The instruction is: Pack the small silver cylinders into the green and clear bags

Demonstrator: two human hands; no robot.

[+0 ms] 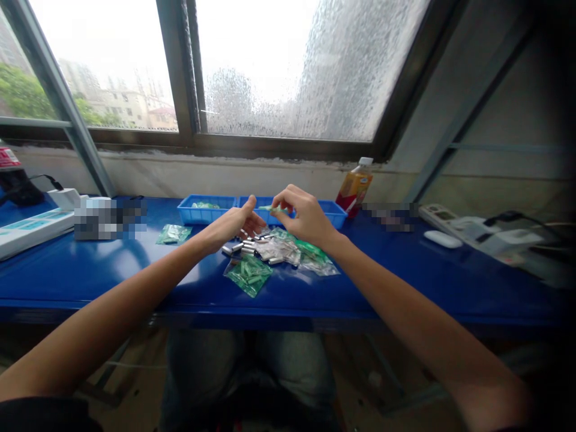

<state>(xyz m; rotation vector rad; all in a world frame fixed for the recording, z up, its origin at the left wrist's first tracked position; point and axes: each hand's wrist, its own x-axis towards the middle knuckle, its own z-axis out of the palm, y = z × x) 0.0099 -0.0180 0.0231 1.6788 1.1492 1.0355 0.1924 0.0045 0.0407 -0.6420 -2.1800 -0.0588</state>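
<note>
My right hand [302, 215] pinches a small green strip [270, 209] above the blue table [180, 285]. Just left of it, my left hand [238, 225] has its fingers apart and nothing visible in it. Below both hands lies a pile of clear bags [279, 247] with several small silvery cylinders [246, 247]. A green-tinted bag of small pieces [249, 274] is nearest the front edge. Another green bag [173, 234] lies further left. Behind the hands stand blue bins [204, 216]; the left one has small green-and-white items inside.
An orange-and-red bottle [355, 187] stands at the back right. Power strips lie at the left [40, 228] and right [438, 215], near a white oval object [443, 239]. A dark drink bottle [15, 177] is at far left. A window rises behind.
</note>
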